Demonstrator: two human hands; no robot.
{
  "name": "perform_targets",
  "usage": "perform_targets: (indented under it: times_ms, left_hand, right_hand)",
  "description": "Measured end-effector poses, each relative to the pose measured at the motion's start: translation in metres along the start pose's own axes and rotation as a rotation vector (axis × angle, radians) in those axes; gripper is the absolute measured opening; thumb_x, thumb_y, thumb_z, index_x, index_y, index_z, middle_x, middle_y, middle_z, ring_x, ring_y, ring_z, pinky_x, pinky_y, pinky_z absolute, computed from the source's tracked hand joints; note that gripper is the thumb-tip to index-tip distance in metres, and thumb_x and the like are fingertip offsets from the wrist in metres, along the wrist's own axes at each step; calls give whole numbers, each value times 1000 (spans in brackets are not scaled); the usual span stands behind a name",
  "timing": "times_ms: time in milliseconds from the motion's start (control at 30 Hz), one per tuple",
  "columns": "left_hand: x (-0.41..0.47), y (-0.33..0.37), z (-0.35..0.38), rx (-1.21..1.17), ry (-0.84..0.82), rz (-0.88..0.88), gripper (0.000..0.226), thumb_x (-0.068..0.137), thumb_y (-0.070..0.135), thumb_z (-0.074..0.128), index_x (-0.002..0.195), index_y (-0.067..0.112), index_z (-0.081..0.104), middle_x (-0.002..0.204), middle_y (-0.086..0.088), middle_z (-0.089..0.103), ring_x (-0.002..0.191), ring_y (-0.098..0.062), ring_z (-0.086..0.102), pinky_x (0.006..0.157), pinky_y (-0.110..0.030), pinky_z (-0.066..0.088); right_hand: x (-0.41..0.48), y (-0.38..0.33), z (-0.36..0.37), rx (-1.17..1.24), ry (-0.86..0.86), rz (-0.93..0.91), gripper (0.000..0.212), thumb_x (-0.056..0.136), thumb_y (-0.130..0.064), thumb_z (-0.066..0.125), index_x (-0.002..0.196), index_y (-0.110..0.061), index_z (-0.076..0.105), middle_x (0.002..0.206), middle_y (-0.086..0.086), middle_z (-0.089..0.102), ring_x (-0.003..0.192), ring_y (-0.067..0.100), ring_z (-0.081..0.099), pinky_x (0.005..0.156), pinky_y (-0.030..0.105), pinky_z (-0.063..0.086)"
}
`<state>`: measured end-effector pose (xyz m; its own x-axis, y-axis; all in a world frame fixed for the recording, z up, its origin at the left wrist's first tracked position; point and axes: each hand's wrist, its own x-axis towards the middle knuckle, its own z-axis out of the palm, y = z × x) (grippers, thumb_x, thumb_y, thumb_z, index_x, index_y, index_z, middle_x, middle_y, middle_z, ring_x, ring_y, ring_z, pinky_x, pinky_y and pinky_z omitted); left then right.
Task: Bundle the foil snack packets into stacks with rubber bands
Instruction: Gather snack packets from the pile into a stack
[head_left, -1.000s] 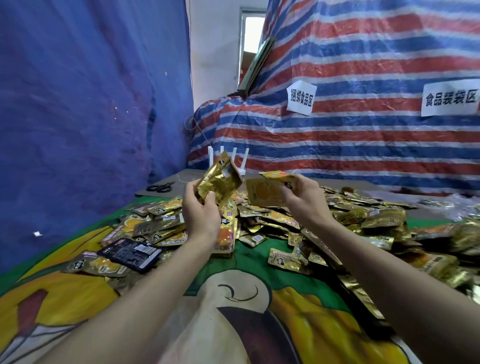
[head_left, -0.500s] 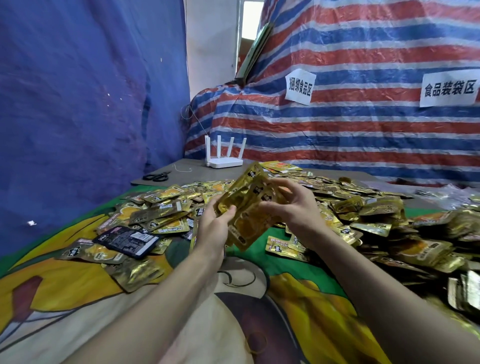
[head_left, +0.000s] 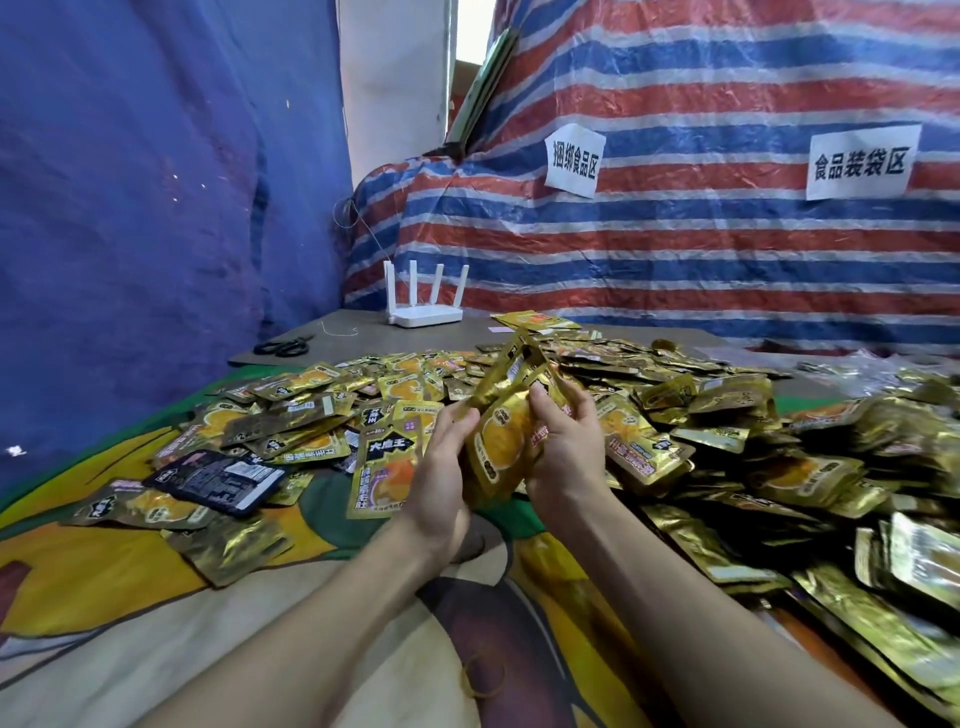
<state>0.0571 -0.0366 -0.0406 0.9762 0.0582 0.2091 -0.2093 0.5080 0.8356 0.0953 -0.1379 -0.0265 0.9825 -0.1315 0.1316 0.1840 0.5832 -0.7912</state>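
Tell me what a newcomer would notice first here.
A sprawling heap of gold foil snack packets covers the middle and right. At centre, the left hand and right hand grip a small stack of packets. Behind, a red-and-blue striped tarp carries two white signs.

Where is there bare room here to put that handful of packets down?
For the held stack, bare printed cloth lies nearest the person, left of the left forearm, this side of the black packet. Another free strip is the grey board between the scissors and the white router. The right side is crowded with heaped gold packets.
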Motion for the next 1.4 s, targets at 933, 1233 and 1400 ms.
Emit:
perform_targets:
  times_ms: [933, 1233, 1400]
  left_hand:
    - [-3, 8, -22, 653, -204, 163, 40, 64, 19, 82, 101, 23, 66, 86, 7, 76, 80, -7, 71, 71, -22, 55]
    - [-19, 12, -9, 465, -150, 144, 21, 64, 8, 61, 73, 20, 75, 64, 3, 68, 60, -11, 64, 55, -24, 53]
    - [-16, 9, -6, 440, -90, 149, 51, 64, 9, 61, 113, -6, 58, 84, -17, 64, 74, -25, 61, 64, -35, 52]
  right_hand:
    - [-30, 7, -10, -253, -347, -84, 36, 78, -33, 69, 95, -2, 65, 86, 15, 61, 82, 30, 60, 76, 43, 50]
    - [-33, 4, 5, -231, -220, 141, 60, 98, -53, 50, 130, -2, 58, 113, 19, 68, 96, 26, 68, 72, 26, 55]
    - [-39, -1, 2, -537, -165, -27, 33, 103, -38, 52, 123, -11, 48, 105, 3, 62, 83, 2, 64, 57, 9, 46]
